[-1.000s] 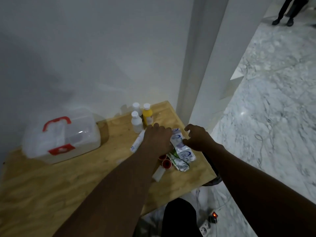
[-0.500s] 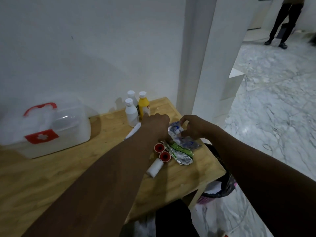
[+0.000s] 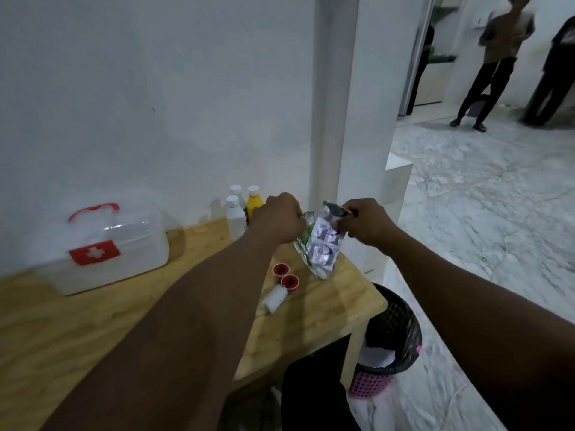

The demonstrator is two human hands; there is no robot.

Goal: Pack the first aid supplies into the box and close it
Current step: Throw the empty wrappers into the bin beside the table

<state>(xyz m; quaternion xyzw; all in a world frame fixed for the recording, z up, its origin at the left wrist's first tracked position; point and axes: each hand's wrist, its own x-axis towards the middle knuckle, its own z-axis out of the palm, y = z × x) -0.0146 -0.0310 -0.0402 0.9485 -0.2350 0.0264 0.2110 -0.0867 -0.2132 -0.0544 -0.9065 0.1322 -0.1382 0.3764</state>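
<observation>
Both hands have lifted the packets up off the surface [image 3: 93,321] since a moment ago. The left hand [image 3: 277,220] is curled, knuckles up, and its fingers pinch the top of the green packet [image 3: 302,242]. The right hand [image 3: 365,223] is curled too, gripping the top of the blue and white packet [image 3: 323,248]. Both packets hang below the fingers, long way up and down, low ends pointing at the surface. The box [image 3: 124,256] stands far left of the fingers.

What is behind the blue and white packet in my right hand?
A green and silver packet, pinched by the left hand. The blue and white packet covers most of it.
</observation>
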